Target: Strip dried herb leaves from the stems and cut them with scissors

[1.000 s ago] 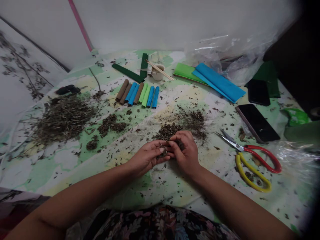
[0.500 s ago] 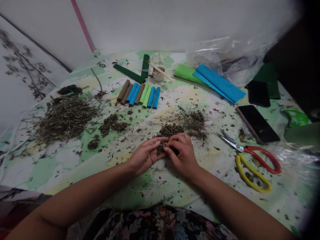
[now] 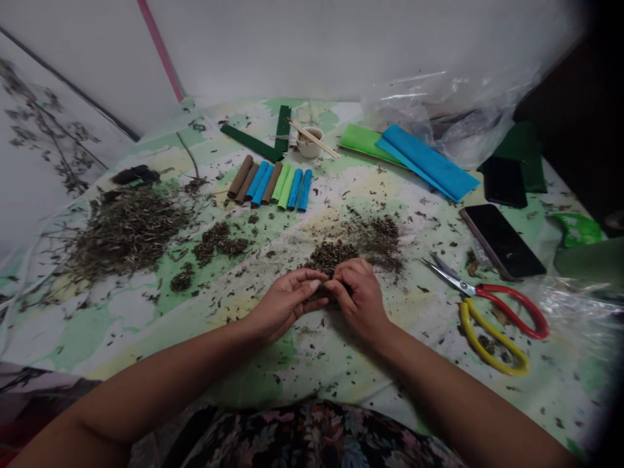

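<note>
My left hand (image 3: 285,302) and my right hand (image 3: 359,296) meet at the middle of the table, fingers curled together around a clump of dried crumbled herb (image 3: 318,294). Just beyond the fingertips lies a loose pile of the same dark herb (image 3: 341,250). What exactly sits inside the fingers beyond the herb is hidden. A row of rolled paper tubes (image 3: 270,182), brown, blue and light green, lies farther back.
A big heap of dried twigs (image 3: 124,227) is at the left, smaller herb clumps (image 3: 217,242) beside it. Red and yellow scissors (image 3: 487,309) and a phone (image 3: 502,239) lie at the right. Blue and green paper sheets (image 3: 414,156), a small cup with sticks (image 3: 309,140) and plastic bags stand behind.
Both hands stayed at the same spot, their fingers shifting slightly as they work the clump of herb. Nothing else on the table moved.
</note>
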### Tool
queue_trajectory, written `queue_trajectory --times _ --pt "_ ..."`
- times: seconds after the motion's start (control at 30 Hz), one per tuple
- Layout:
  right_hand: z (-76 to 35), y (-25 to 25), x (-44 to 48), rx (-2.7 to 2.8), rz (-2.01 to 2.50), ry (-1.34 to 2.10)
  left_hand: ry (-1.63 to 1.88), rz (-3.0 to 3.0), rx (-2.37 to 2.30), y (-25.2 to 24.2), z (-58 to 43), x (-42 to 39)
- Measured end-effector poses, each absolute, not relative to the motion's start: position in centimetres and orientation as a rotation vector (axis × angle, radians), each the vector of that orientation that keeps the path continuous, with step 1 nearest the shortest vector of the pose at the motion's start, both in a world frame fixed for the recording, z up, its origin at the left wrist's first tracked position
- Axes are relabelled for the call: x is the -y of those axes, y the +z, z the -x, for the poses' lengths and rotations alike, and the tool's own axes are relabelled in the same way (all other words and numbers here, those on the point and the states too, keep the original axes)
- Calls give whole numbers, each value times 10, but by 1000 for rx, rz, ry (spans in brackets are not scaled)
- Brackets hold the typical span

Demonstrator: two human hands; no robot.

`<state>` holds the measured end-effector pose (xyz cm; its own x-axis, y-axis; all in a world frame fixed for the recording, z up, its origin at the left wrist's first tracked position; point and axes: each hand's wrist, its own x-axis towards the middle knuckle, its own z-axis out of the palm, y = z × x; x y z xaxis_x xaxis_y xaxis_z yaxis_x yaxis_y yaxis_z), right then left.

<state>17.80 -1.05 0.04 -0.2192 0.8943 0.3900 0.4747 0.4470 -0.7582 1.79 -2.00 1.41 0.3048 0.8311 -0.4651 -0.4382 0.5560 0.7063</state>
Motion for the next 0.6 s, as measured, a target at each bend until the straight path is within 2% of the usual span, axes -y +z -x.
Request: queue_trajectory --times 0.23,0.47,0.6 --pt "-178 1 7 1601 1249 731 884 -518 -928 13 -17 19" --pt "-177 -1 7 1386 1287 987 859 -557 -963 15 -17 17" --pt "-177 0 7 1444 1222 939 850 -547 -985 15 -16 17"
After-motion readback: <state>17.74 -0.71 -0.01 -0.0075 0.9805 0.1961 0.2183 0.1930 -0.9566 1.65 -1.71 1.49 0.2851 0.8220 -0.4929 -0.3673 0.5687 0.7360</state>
